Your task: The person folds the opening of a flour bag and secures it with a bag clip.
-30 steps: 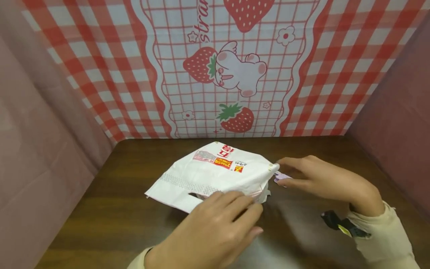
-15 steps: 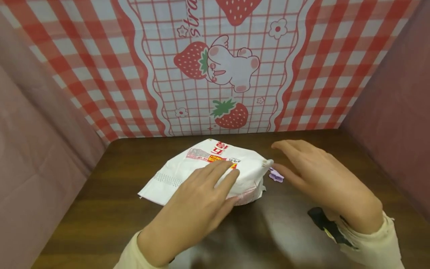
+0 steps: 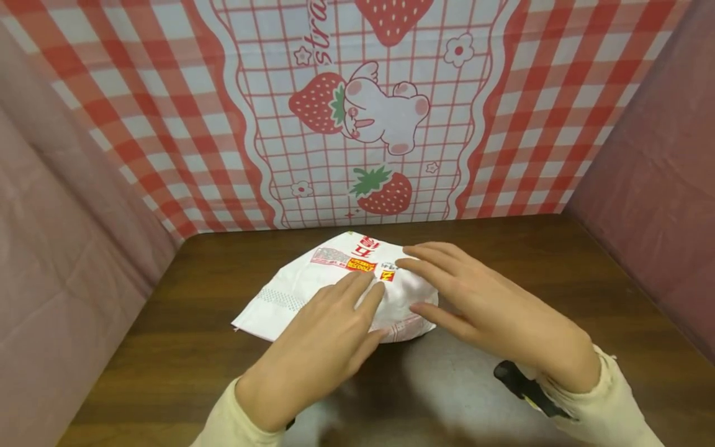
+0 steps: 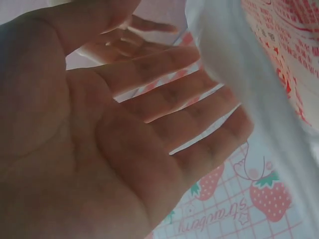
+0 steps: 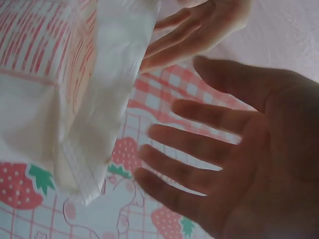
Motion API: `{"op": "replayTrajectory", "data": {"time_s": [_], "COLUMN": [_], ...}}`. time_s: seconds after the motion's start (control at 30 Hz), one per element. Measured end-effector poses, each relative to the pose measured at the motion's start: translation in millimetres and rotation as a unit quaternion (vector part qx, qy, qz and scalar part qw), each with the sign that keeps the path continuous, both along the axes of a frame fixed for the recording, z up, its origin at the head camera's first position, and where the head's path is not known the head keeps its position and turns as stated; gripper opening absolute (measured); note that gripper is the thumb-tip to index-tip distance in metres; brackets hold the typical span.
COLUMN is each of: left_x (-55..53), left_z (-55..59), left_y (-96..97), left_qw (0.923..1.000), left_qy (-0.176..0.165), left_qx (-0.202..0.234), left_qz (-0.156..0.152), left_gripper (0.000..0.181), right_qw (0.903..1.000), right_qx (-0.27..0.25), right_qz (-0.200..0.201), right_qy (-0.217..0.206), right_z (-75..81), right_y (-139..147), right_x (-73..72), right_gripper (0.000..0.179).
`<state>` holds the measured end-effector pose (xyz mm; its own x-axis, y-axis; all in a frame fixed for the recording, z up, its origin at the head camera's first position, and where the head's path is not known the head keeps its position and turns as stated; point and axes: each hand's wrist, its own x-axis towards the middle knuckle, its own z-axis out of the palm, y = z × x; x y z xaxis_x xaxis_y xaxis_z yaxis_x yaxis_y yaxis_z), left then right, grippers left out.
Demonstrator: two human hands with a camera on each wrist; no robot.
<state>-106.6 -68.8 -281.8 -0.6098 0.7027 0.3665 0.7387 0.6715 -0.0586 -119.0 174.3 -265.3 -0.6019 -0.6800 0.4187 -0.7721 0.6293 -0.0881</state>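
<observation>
A white bag (image 3: pixel 307 270) with red and yellow print lies on its side on the dark wooden table (image 3: pixel 184 310), its dotted, handled end pointing left. My left hand (image 3: pixel 318 338) is over the bag's near side, fingers nearly straight; in the left wrist view its fingertips reach right to the bag's edge. Over the bag's right end is my right hand (image 3: pixel 475 292), thumb and fingers spread. In the right wrist view, a gap shows between the right fingertips and the bag (image 5: pixel 99 99). The bag's right corner is hidden behind the right hand.
Behind the table hangs a red-checked cloth (image 3: pixel 212 124) with strawberry prints. Pink cloth (image 3: pixel 67 186) closes off the left side and another pink cloth (image 3: pixel 642 161) the right. A black wrist device (image 3: pixel 525 385) sits below the right sleeve.
The right hand left the small purple piece by the bag's right corner, lifted, then moved left over the bag; that piece is now hidden. The left hand slid left and up onto the bag.
</observation>
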Motion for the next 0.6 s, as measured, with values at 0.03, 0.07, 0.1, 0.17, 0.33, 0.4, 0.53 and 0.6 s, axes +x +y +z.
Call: {"op": "replayTrajectory", "data": {"time_s": [0.03,0.07,0.1,0.17,0.33,0.4,0.53,0.6], "left_x": [-0.4,-0.6,-0.7,-0.8,-1.3,-2.2,-4.3,-5.3], "left_z": [-0.9,-1.6,-2.1,-2.4,-4.0,-5.4,-8.8,-10.2], "left_y": [0.3,0.6,1.0,1.9,3.5,4.1,4.9,5.5], "left_qw": [1.0000,0.9999,0.9998,0.9996,0.9993,0.9992,0.9988,0.9984], "left_qy": [-0.002,-0.005,-0.007,-0.006,0.000,0.007,0.030,0.043], "left_qx": [-0.005,-0.011,-0.016,-0.025,-0.035,-0.038,-0.038,-0.036], "left_qz": [0.002,0.004,0.007,0.010,0.011,0.010,0.007,0.009], "left_gripper": [0.045,0.045,0.045,0.045,0.042,0.040,0.032,0.031], "right_qw": [0.9998,0.9993,0.9987,0.9977,0.9975,0.9975,0.9970,0.9967], "right_qx": [0.015,0.028,0.039,0.057,0.066,0.066,0.075,0.079], "right_qz": [0.002,0.004,0.006,0.005,0.007,0.010,0.018,0.019], "right_qy": [-0.013,-0.024,-0.031,-0.035,-0.026,-0.021,-0.014,-0.010], "right_z": [-1.2,-2.4,-3.7,-4.9,-7.9,-9.8,-14.9,-18.4], "right_y": [-0.5,-0.8,-1.1,-1.2,-2.7,-4.4,-8.9,-11.4], "right_x": [0.9,1.8,2.5,3.4,2.5,2.0,0.7,-0.9], "right_gripper": [0.056,0.057,0.056,0.054,0.050,0.050,0.055,0.059]}}
